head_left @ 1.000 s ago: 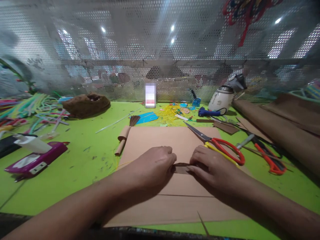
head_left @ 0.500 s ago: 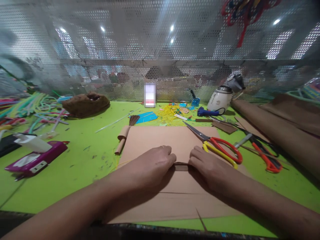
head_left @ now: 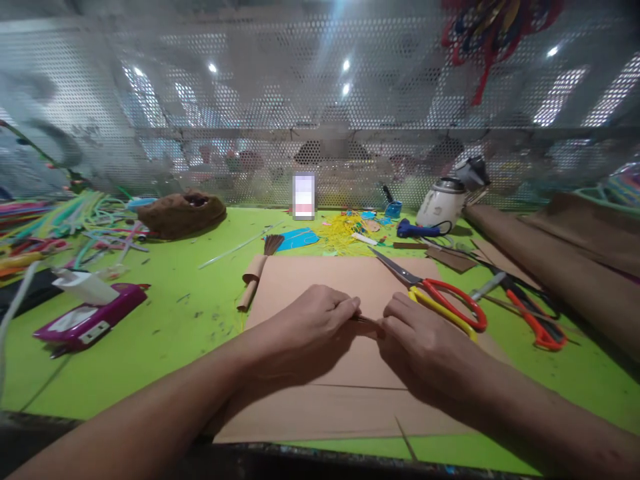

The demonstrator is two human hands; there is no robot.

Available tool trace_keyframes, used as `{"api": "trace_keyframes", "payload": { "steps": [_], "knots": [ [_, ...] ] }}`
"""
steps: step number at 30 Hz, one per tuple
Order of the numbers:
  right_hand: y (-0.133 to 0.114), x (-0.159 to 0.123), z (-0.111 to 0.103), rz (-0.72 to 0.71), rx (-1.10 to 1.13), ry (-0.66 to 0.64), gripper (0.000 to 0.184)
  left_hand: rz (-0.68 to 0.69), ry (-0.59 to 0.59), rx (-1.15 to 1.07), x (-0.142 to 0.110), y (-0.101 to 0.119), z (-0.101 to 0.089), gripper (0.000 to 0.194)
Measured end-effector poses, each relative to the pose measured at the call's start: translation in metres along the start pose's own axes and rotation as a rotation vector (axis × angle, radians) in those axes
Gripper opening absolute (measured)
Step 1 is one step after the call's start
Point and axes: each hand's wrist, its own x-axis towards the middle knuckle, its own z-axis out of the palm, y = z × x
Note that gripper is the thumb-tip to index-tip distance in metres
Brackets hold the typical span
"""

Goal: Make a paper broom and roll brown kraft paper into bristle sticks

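Since half a second ago, the left hand [head_left: 315,317] has turned, its thumb now uppermost, and the brown strip [head_left: 367,321] has gone from level to slanting, its end toward four o'clock the lower. On my feed both hands are clamped on that strip, the left at nine o'clock, the right hand [head_left: 425,337] near four, with a short stretch showing between them. It sits over the tan sheet [head_left: 320,273] on the green bench [head_left: 170,360]; I can't tell whether it touches the paper.

Taking the strip as the centre of my dial, I have scissors [head_left: 416,279] at two o'clock, open, their yellow handle just beside the right hand. At ten, next to the sheet's edge, lies a rolled tan piece [head_left: 256,268] with a brown fringe [head_left: 273,245]. A blue glue gun [head_left: 417,231] rests at one, and a purple power strip [head_left: 100,323] at nine.
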Motion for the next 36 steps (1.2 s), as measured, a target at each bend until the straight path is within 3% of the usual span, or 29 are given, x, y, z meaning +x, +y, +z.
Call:
{"api": "trace_keyframes", "payload": {
  "steps": [7,10,13,16,19,22,27,33,36],
  "knots": [
    [-0.008,0.002,-0.008,-0.098,-0.045,-0.029,0.019,-0.238,-0.138,-0.442,0.001,-0.002,0.004,0.04],
    [-0.006,0.0,-0.007,0.004,0.071,-0.003,0.018,-0.272,-0.147,-0.563,0.004,-0.005,0.005,0.039],
    [-0.003,0.001,-0.007,0.198,0.304,0.052,0.014,-0.284,-0.133,-0.629,0.006,-0.005,0.007,0.034],
    [0.0,0.003,-0.011,0.283,0.427,0.031,0.023,-0.314,-0.098,-0.666,0.005,-0.002,0.011,0.032],
    [-0.001,0.006,-0.014,0.353,0.532,-0.067,0.012,-0.352,-0.095,-0.649,0.003,0.003,0.011,0.028],
    [-0.003,0.008,-0.017,0.485,0.635,-0.077,0.021,-0.33,-0.085,-0.573,0.002,0.008,0.009,0.026],
    [-0.003,0.005,-0.016,0.439,0.583,-0.073,0.022,-0.257,-0.056,-0.381,0.0,0.014,0.007,0.027],
    [0.001,0.004,-0.018,0.581,0.727,-0.174,0.022,-0.196,-0.058,-0.307,-0.002,0.019,0.008,0.032],
    [0.003,0.006,-0.02,0.495,0.685,-0.159,0.01,-0.195,-0.06,-0.28,-0.003,0.026,0.007,0.034]
  ]
}}
